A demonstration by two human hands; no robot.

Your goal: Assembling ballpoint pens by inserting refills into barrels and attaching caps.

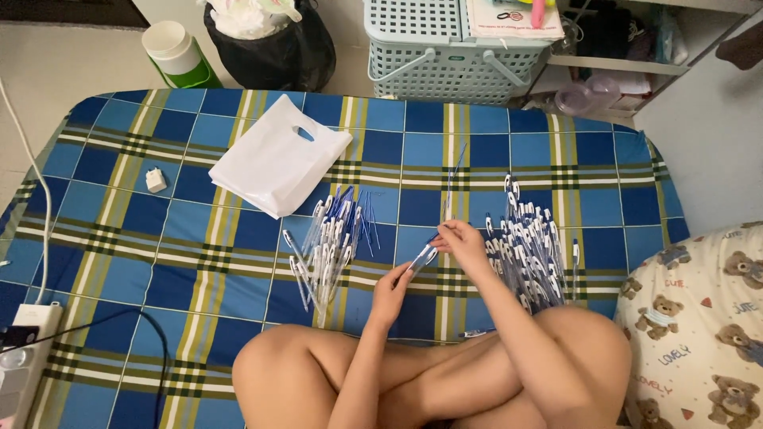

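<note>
- Pens fill the middle of the bed point(199, 262), which is covered by a blue, yellow and white plaid sheet; we sit cross-legged at its near edge.
- Our left hand point(391, 292) is closed around the lower end of one blue-and-white pen point(423, 257), and our right hand point(461, 242) pinches its upper end, so both hands meet on that single pen, held just above the sheet near the middle of the near edge.
- Left of our hands lies a loose heap of pens point(330, 238), fanned out towards the bed's centre.
- Right of our hands sits a second, denser heap of pens point(528, 246), reaching towards the right edge.
- One thin refill point(453, 179) lies apart, pointing to the far edge.
- Towards the far left corner we see a flat white plastic bag point(274, 163) with a cut handle, and a small white plug point(156, 180) near it.
- At the near left corner a white power strip point(24, 357) rests with a black cable.
- At the right edge leans a teddy-bear pillow point(699, 326).
</note>
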